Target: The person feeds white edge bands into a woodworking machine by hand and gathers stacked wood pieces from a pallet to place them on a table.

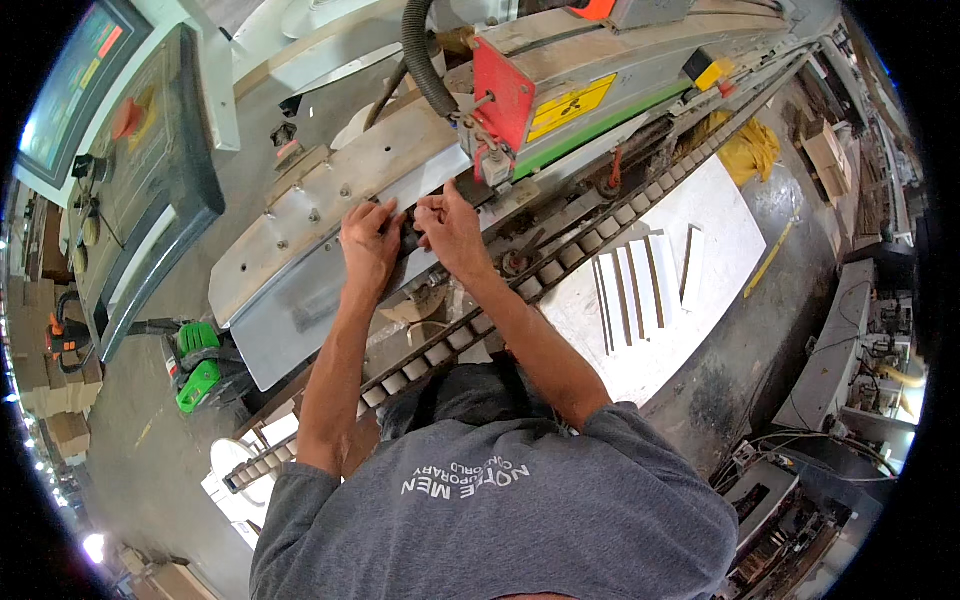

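Fingers [384, 214] are sitting curled on the left hand [366, 245] and right hand [456, 232] I'm watching, close together at the right-hand end of the machine's [640, 92] long metal plate [300, 315]; whether they're gripping anything, I cannot tell. White strips [645, 284] are lying on the board [725, 225] to the right.

Hands [455, 232] at machine [335, 190], screen [75, 90] left, strips [636, 285] on panel [722, 235] right, roller row [552, 272] between machine and panel

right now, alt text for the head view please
Someone's left hand and right hand are close together at a workshop machine, beyond a row of pale rollers; white strips lie on a white panel to the right.
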The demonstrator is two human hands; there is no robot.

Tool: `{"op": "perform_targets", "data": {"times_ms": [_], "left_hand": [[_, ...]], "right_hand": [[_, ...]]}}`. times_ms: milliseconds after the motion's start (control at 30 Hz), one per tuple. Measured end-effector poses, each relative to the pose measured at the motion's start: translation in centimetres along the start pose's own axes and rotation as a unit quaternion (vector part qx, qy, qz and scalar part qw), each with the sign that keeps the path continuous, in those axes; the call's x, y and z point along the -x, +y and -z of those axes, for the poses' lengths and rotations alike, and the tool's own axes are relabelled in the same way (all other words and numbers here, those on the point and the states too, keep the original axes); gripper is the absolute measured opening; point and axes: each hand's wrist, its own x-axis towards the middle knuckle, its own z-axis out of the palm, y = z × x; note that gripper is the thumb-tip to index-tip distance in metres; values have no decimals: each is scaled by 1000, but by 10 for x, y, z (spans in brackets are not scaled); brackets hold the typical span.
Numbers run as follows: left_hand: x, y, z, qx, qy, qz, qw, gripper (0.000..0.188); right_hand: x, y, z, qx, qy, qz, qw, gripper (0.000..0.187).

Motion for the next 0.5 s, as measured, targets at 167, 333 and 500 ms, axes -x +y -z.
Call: {"op": "perform_targets", "data": {"times_ms": [167, 333, 500], "left_hand": [[-29, 25, -44, 1, -3, -36, 999, 18], [-45, 39, -65, -30, -5, -73, 997, 30], [-38, 61, -51, 31, -5, -45, 999, 29]], "right_hand": [[42, -16, 44, 103, -19, 116, 988, 42], [113, -48, 140, 133, 106, 148, 974, 28], [110, -14, 362, 275, 423, 89, 859, 30]]}}
